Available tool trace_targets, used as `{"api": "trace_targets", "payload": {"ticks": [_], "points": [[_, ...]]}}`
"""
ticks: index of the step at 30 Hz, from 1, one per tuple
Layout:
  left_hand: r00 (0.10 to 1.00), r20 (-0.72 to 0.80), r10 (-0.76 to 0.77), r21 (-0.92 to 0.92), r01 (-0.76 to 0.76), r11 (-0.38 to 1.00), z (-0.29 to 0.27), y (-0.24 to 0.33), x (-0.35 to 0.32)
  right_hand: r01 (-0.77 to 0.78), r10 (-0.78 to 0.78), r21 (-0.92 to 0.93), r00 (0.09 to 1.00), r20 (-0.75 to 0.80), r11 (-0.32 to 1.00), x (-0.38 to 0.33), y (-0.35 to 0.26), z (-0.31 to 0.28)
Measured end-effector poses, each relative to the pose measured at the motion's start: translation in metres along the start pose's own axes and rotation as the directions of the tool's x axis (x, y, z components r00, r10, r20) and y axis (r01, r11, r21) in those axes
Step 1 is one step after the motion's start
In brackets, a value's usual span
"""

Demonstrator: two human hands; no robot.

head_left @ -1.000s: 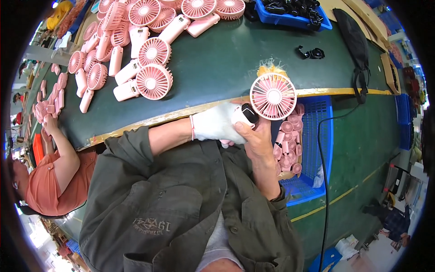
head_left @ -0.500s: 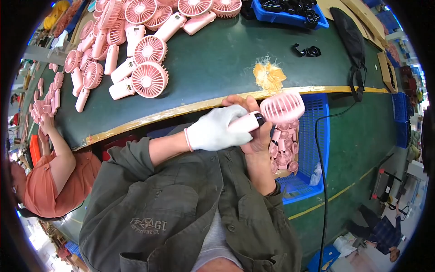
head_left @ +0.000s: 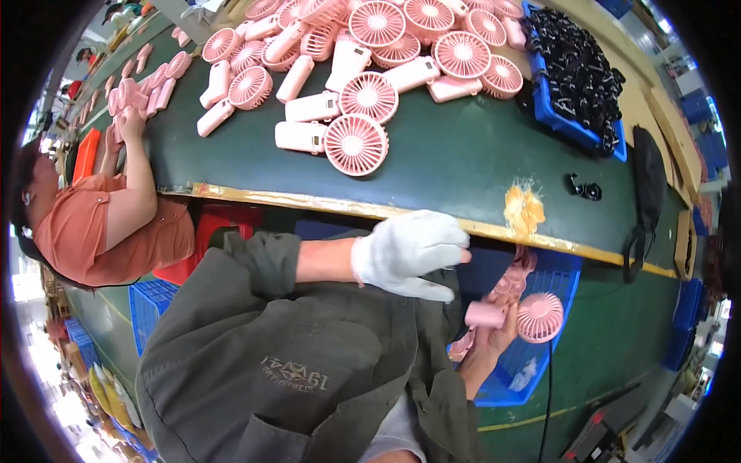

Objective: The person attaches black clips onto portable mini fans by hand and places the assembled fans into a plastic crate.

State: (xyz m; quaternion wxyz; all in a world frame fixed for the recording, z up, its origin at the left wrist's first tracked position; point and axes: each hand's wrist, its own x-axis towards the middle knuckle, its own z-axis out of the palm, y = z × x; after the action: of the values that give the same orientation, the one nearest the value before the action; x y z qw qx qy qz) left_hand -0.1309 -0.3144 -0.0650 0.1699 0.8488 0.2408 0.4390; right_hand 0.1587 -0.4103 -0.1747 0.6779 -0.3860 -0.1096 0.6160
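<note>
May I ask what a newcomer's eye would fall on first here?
Probably the heap of pink plastic handheld fans at the far side of the green tabletop, with a blue plastic bin of black parts at its right. Right of centre, the bare right hand holds another pink fan.

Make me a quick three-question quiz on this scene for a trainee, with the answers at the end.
1. Multiple choice: which of the camera wearer's hands has the white glove on? A) left; B) right; C) both.
2. True or false: the wearer's right hand is empty.
3. Fill in: the heap of black parts sits in a ____ tray.

Key: 1. A. 2. False; it holds a pink fan. 3. Blue.
</note>
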Motion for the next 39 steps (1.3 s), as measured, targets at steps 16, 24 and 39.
{"api": "trace_targets", "payload": {"ticks": [16, 24, 39], "points": [[0.832, 0.065, -0.552, 0.764, 0.314, 0.564, -0.136, -0.057, -0.032, 0.331, -0.478, -0.825, 0.874, 0.085, 0.458, 0.031, 0.001, 0.051], [0.973, 0.003, -0.233, 0.723, 0.158, 0.673, -0.075, -0.06, -0.028, 0.469, -0.695, -0.834, 0.496, 0.521, -0.291, 0.153, -0.052, 0.161], [0.883, 0.006, -0.47, 0.609, 0.369, 0.702, -0.04, -0.033, 0.012, 0.23, -0.642, -0.831, 0.542, 0.542, -0.507, 0.209, -0.051, 0.148]]}}
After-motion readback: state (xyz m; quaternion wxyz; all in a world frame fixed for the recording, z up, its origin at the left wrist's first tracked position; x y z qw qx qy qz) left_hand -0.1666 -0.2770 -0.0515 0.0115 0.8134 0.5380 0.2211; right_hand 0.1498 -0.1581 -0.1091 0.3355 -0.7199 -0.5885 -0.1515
